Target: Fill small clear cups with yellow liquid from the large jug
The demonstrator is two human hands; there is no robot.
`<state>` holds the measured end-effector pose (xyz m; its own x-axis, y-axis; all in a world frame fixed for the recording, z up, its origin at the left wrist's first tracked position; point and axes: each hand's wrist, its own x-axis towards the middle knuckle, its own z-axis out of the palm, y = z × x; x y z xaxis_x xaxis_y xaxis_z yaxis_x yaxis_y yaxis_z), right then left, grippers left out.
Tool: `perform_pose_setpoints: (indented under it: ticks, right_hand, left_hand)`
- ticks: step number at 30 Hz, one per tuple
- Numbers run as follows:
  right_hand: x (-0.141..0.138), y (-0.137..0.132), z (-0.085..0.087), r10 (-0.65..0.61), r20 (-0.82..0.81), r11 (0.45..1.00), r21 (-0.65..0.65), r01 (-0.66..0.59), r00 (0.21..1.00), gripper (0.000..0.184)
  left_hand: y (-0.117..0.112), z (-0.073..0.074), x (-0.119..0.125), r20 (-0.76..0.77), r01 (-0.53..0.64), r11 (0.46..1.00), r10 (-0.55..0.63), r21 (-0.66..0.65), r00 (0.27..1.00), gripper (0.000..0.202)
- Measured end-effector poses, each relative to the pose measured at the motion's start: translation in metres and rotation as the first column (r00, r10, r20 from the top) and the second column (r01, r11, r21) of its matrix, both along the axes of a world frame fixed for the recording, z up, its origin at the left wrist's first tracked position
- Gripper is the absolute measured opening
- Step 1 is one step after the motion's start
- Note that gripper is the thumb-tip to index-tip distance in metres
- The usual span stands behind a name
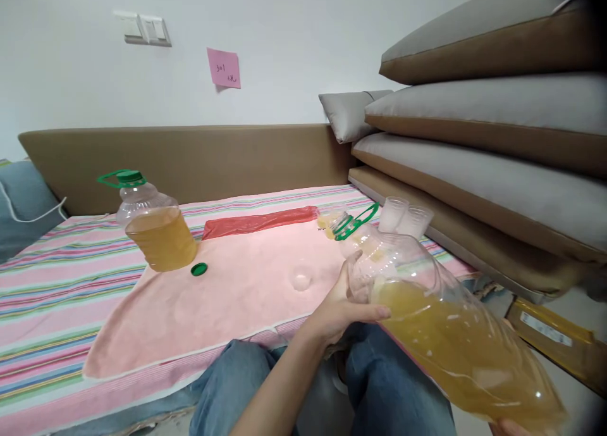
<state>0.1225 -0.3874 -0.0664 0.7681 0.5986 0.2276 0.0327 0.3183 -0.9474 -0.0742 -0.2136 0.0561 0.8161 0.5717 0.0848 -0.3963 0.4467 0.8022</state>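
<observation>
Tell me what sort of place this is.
Probably a room in a home: a long, padded brown backrest like a sofa's or bed's, thick grey-and-brown fabric cushions stacked at the right, and a pink, multicoloured striped cloth spread out suggest it.

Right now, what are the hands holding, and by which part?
A tilted bottle: the left hand grips below its neck, the right hand is at its base.

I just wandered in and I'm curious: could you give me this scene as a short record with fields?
Left grip: holds tilted bottle near its mouth
Right grip: at its lower end, mostly out of frame
Mouth: uncapped, at a cup of yellow liquid
Loose cap: green, on the towel
Second bottle: upright, capped
At right: stacked cushions
</observation>
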Motion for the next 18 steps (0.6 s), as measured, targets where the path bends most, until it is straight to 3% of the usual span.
perform_pose_setpoints:
  ticks: [5, 7, 9, 13, 15, 18]
  right_hand:
    - [-0.022, -0.001, 0.037, 0.019, -0.083, 0.996, -0.080, -0.025, 0.996, 0.119]
    - [-0.015, -0.002, 0.033, 0.010, -0.034, 0.996, -0.091, -0.013, 0.999, 0.121]
    - [0.005, -0.003, 0.018, 0.004, 0.033, 0.995, -0.102, 0.000, 0.999, 0.123]
    - [0.042, -0.003, -0.009, 0.032, 0.143, 0.993, -0.114, -0.016, 0.989, 0.119]
    - [0.045, -0.003, -0.008, 0.042, 0.211, 0.993, -0.118, -0.018, 0.977, 0.110]
    - [0.034, -0.003, 0.004, 0.028, 0.311, 0.992, -0.127, 0.013, 0.950, 0.097]
  left_hand:
    - [0.006, -0.017, -0.007, -0.080, -0.024, 0.999, 0.022, -0.032, 0.997, 0.120]
    - [0.009, -0.021, -0.009, -0.081, -0.043, 0.999, 0.041, -0.025, 0.996, 0.119]
    - [0.012, -0.026, -0.010, -0.093, -0.066, 0.998, 0.068, 0.016, 0.993, 0.114]
    - [0.018, -0.032, -0.012, -0.072, -0.077, 0.980, 0.092, 0.182, 0.993, 0.077]
    - [0.020, -0.032, -0.013, -0.046, -0.063, 0.971, 0.075, 0.232, 0.996, 0.066]
    - [0.019, -0.032, -0.016, -0.033, -0.064, 0.969, 0.074, 0.240, 0.997, 0.063]
